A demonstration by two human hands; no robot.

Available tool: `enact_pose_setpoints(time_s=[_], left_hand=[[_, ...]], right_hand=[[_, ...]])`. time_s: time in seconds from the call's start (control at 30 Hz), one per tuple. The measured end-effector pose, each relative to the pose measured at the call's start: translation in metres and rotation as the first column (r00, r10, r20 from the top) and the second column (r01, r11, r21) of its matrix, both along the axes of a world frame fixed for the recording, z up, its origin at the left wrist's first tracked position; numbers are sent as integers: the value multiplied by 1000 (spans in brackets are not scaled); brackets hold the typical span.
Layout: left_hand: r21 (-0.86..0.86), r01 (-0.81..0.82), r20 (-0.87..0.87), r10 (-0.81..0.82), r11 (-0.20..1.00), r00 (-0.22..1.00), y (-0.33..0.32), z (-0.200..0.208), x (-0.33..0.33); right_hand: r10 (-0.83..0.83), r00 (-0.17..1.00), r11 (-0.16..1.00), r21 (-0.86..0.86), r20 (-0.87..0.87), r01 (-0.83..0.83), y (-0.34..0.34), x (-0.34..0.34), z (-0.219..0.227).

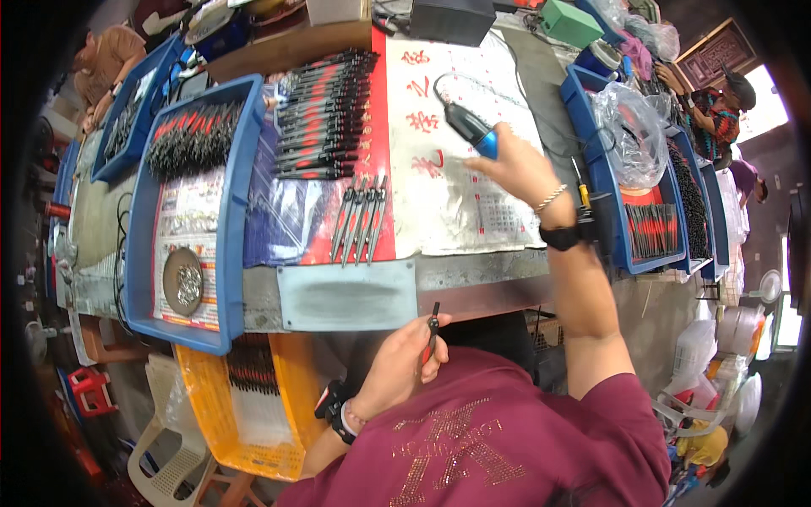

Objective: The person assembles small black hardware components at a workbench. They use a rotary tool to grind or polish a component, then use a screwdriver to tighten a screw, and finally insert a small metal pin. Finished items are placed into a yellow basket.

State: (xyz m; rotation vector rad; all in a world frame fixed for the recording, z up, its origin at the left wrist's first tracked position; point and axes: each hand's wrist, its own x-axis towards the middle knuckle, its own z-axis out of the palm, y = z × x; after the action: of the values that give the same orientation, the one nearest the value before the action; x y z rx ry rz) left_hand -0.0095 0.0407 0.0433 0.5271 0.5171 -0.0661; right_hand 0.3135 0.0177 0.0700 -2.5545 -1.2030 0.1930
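Note:
My left hand (394,362) is closed around a slim black-and-red pen-shaped tool (434,328), held upright in front of my chest. Over the paper-covered bench my right hand (524,169) grips the blue end of a black electric screwdriver (467,127). Its thumb sticks out to the side, and the tool's tip is hidden by the hand. Several similar slim pieces with grey tapered ends (358,221) lie side by side on the red-edged sheet. Behind them is a long stack of black, grey and red pieces (323,118).
A blue tray (233,245) at left holds black-and-red parts and a round dish of small metal pieces (183,280). Below it stands a yellow crate (291,414). Blue bins (612,211) line the right, beside a yellow-handled screwdriver (583,190). A pale mat (348,296) lies at the bench edge. Other people sit beyond.

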Motion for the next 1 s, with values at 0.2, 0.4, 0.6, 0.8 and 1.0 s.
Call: enact_pose_setpoints(time_s=[0.2, 0.4, 0.6, 0.8, 1.0], left_hand=[[73, -31, -33, 33, 997, 999, 9, 7, -14], [80, -43, -12, 44, 996, 999, 10, 9, -5], [105, -39, 15, 37, 994, 999, 14, 9, 4], [120, -2, -11, 4, 993, 1000, 12, 13, 13], [128, 17, -34, -12, 992, 999, 10, 13, 12]], right_hand=[[-125, 990, 990, -65, 64, 129, 13, -8, -38], [-88, 976, 980, 192, 199, 49, -23, -23, -16], [-362, 917, 893, 345, 168, 289, -135, -2, -3], [-447, 835, 879, -13, 321, 476, -164, 21, -47], [-361, 810, 872, -141, 462, 469, -161, 28, -50]])
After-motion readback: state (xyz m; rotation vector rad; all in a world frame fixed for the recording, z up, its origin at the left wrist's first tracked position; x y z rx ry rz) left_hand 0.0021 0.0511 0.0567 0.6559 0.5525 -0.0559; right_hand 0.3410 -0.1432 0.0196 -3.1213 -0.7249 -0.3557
